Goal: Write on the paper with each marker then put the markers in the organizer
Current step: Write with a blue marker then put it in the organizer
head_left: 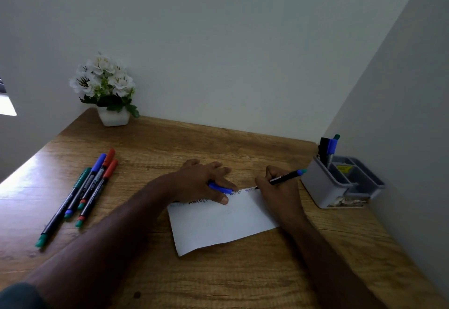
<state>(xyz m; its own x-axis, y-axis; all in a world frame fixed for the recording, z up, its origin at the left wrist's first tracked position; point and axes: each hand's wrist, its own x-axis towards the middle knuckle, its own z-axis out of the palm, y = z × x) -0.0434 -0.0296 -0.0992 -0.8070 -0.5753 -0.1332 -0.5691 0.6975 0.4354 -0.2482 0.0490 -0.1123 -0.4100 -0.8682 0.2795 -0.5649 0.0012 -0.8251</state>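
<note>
The right hand is closed around a marker in a writing grip, and the tip touches the far edge of the paper, where short words in blue already stand in a row. The marker leans to the right, with its blue-green end pointing toward the organizer, so the hand does not hide the line that it writes. The left hand lies flat on the far left part of the paper, fingers spread, and it seems to press the sheet down so that it does not slide under the tip. Between its fingers this hand also keeps a blue cap, most likely the cap of the marker in use, kept ready for closing it afterwards. Four more markers lie together on the table well to the left, apart from the paper; they probably wait for their turn. In the organizer, which stands at the right near the wall, a few markers are upright in one compartment, so a part of the task looks finished. A flower pot stands in the far corner, out of the way.
</note>
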